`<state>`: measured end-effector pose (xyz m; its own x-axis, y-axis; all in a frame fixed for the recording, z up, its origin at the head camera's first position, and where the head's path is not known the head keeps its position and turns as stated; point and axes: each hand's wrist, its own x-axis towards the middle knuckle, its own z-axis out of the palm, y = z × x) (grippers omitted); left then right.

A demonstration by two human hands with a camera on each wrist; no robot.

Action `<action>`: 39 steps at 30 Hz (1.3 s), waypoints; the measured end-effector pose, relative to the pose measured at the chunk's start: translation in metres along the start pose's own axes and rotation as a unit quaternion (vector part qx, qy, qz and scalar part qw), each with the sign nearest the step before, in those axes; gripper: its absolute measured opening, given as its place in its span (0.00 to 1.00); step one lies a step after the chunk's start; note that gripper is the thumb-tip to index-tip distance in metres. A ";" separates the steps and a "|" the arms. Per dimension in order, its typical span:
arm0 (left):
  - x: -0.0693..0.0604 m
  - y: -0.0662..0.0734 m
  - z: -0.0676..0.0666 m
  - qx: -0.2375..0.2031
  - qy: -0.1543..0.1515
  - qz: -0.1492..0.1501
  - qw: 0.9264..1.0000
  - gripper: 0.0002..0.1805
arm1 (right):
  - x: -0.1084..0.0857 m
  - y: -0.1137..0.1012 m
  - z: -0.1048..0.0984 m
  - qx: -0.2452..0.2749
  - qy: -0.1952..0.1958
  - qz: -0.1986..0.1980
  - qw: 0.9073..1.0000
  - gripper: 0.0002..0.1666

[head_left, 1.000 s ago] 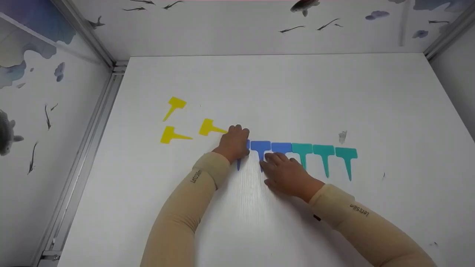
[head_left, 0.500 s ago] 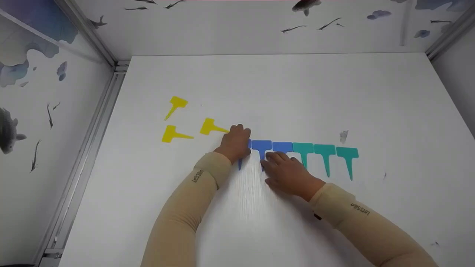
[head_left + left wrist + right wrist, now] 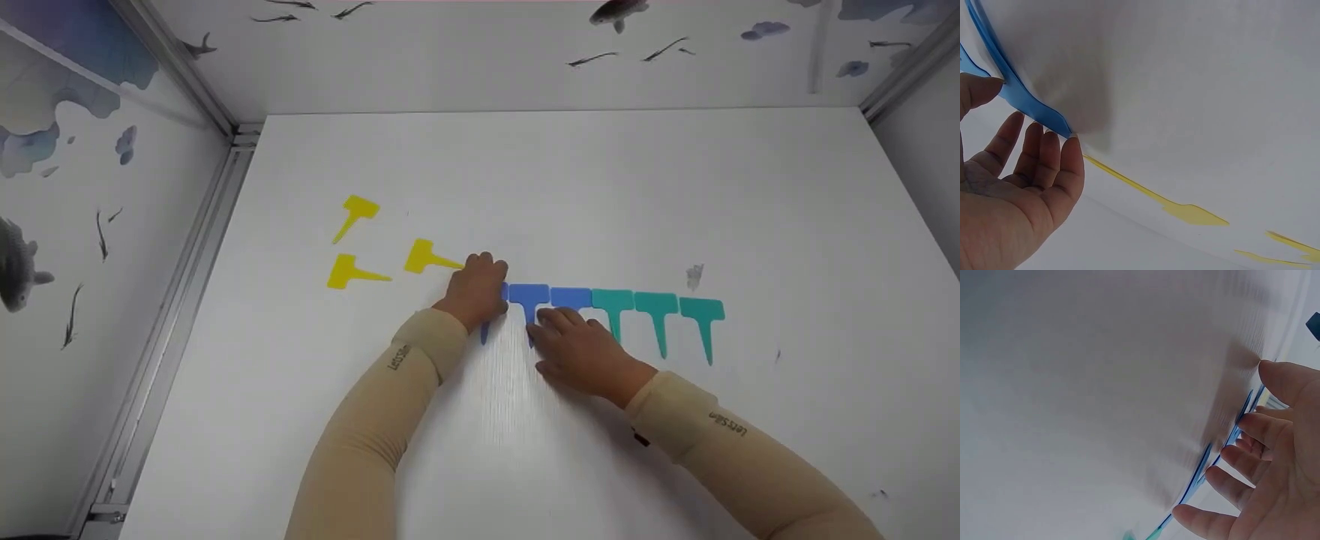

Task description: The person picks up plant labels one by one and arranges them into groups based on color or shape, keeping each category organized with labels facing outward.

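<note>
T-shaped plastic plant labels lie in a row in the head view. My left hand (image 3: 474,292) covers most of the leftmost blue plant label (image 3: 1039,109), its thumb and fingertips at opposite edges of the head. My right hand (image 3: 585,356) rests over the stems of the middle blue label (image 3: 529,294) and the right blue label (image 3: 571,298), fingers spread and relaxed. Beside them run three teal labels: the first (image 3: 611,300), the second (image 3: 656,302) and the third (image 3: 703,310). The right blue label's stem is hidden.
Left of the row lie three yellow labels: an upper one (image 3: 360,208), a lower one (image 3: 342,271) and one (image 3: 420,256) whose tip reaches my left hand. The white table (image 3: 480,180) has a grey smudge (image 3: 694,276). Patterned panels stand behind and left.
The camera view shifted slightly at first. Both hands and all the labels otherwise stay in place.
</note>
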<state>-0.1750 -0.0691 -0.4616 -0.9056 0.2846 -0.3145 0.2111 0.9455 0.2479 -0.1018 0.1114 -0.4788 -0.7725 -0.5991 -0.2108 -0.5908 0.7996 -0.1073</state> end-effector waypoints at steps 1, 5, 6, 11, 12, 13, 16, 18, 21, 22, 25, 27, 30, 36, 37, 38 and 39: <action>0.000 0.000 0.000 0.000 0.001 0.001 1.000 0.25 | 0.000 0.000 0.000 -0.003 0.000 0.000 1.000 0.34; 0.000 -0.001 0.000 0.005 0.004 0.004 1.000 0.24 | 0.001 0.000 0.001 -0.008 0.000 -0.001 1.000 0.34; -0.001 -0.001 0.000 0.006 0.006 0.004 1.000 0.23 | 0.001 0.000 0.001 -0.009 0.001 -0.002 1.000 0.34; -0.002 -0.001 0.000 0.004 0.008 0.002 1.000 0.23 | 0.000 -0.001 0.000 -0.009 0.004 -0.003 1.000 0.34; -0.002 -0.001 0.000 0.004 0.008 0.002 1.000 0.22 | 0.000 -0.001 0.000 -0.011 0.005 -0.003 1.000 0.34; -0.002 -0.001 0.000 0.005 0.007 0.002 1.000 0.22 | 0.000 -0.001 0.000 -0.013 0.006 -0.005 1.000 0.34; -0.004 -0.002 -0.001 0.010 0.007 0.002 1.000 0.22 | 0.000 -0.001 0.000 -0.017 0.008 -0.008 1.000 0.34; -0.004 -0.003 -0.002 0.006 0.007 0.002 1.000 0.22 | 0.000 -0.001 0.000 -0.016 0.008 -0.009 1.000 0.35; -0.006 -0.003 -0.005 -0.011 0.007 -0.002 1.000 0.23 | 0.001 0.000 0.000 -0.013 0.004 -0.006 1.000 0.35; -0.006 -0.004 -0.006 -0.016 0.007 -0.004 1.000 0.24 | 0.001 0.000 0.001 -0.012 0.003 -0.006 1.000 0.35; -0.008 -0.005 -0.009 -0.029 0.010 -0.009 0.999 0.25 | 0.001 0.001 0.001 -0.012 0.001 -0.006 1.000 0.36; -0.010 -0.006 -0.011 -0.035 0.012 -0.011 0.999 0.25 | 0.001 0.001 0.001 -0.008 0.001 -0.005 1.000 0.36; -0.012 -0.010 -0.013 -0.039 0.016 -0.014 0.999 0.26 | 0.000 0.002 0.001 -0.007 0.003 -0.006 1.000 0.35; -0.016 -0.021 -0.016 -0.054 0.032 -0.029 0.998 0.25 | -0.003 0.003 0.001 -0.002 0.008 -0.005 1.000 0.36; -0.017 -0.023 -0.017 -0.060 0.035 -0.034 0.997 0.24 | -0.003 0.003 0.001 0.000 0.008 -0.003 1.000 0.36; -0.018 -0.025 -0.017 -0.066 0.037 -0.038 0.996 0.24 | -0.003 0.003 0.001 0.000 0.008 -0.002 1.000 0.36; -0.018 -0.027 -0.017 -0.072 0.040 -0.043 0.996 0.23 | -0.004 0.003 0.000 0.001 0.010 -0.002 1.000 0.36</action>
<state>-0.1706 -0.1023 -0.4468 -0.9456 0.1847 -0.2679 0.0820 0.9320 0.3530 -0.1005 0.1158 -0.4786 -0.7744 -0.6032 -0.1909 -0.5936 0.7971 -0.1106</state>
